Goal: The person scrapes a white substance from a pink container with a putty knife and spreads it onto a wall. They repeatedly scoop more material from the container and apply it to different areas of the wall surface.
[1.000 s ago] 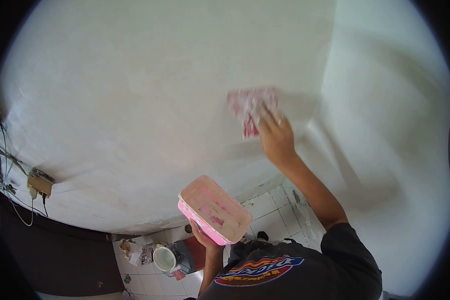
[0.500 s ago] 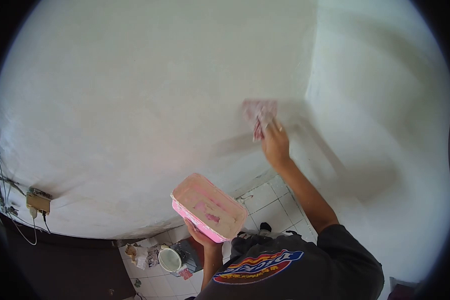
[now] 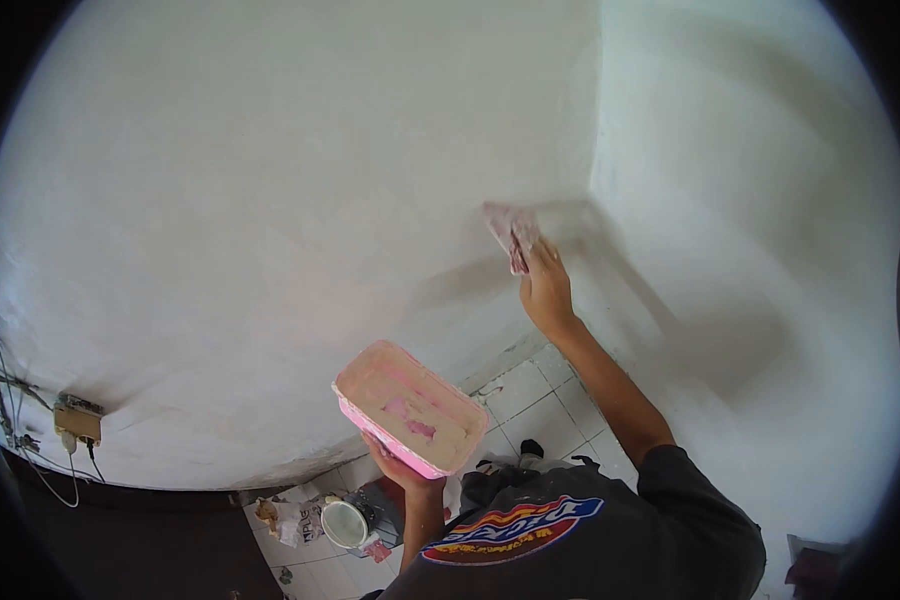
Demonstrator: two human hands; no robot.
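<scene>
My right hand (image 3: 547,292) is closed around a reddish putty knife (image 3: 510,228), a wide flat blade smeared with pale paste. Its blade is right at the off-white wall (image 3: 270,200), a little left of the corner, and casts a shadow there. Lower down, my left hand (image 3: 402,468) grips a pink rectangular tub (image 3: 356,416) from beneath and along its side. Pale putty (image 3: 375,393) coats the inside of the tub, with pink patches of the bottom showing through. Most of the left fingers are hidden under the tub.
A yellowish socket box (image 3: 77,420) with plugs and loose cables hangs at the wall's lower left. On the white tiled floor (image 3: 530,393) stand a whitish bucket (image 3: 344,523) and a crumpled bag (image 3: 295,520). A dark surface (image 3: 120,540) fills the lower left.
The putty knife has turned, so its blade now looks narrower and more slanted. My right hand stays near the same spot in view. The tub appears slightly further left and up.
</scene>
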